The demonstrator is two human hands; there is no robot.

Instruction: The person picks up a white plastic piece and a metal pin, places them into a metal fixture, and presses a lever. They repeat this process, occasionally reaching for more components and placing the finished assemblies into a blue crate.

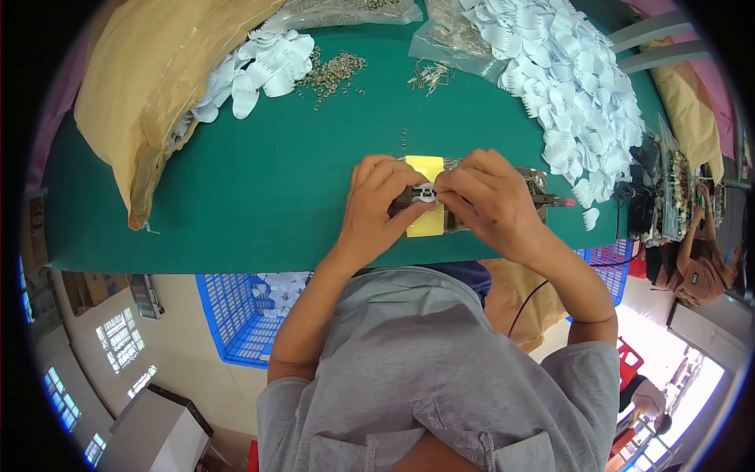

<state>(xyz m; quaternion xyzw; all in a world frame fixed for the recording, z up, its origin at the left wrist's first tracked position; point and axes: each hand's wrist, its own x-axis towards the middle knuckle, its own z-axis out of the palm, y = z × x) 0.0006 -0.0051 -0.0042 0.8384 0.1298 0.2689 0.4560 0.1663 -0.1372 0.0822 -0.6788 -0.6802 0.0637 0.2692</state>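
Observation:
At the front middle of the green table, my left hand [371, 206] is closed, thumb and fingers holding a small white hair claw clip piece [425, 192]. My right hand [494, 203] meets it from the right, its fingertips pinched together against the piece. Anything small between those fingertips is hidden. Both hands are over a dark bench fixture crossed by a yellow strip [425, 224]. From the fixture's right end sticks a dark tool with a red tip [568, 202]. Several tiny springs [404, 140] lie in a row just beyond the yellow strip.
Loose springs [334, 76] and thin metal pins [431, 77] lie farther back. A large pile of white toothed clip pieces [578, 94] covers the right back; more spill from a tan sack [161, 79] at left. A blue basket [236, 318] stands below the table edge. Other people are at far right.

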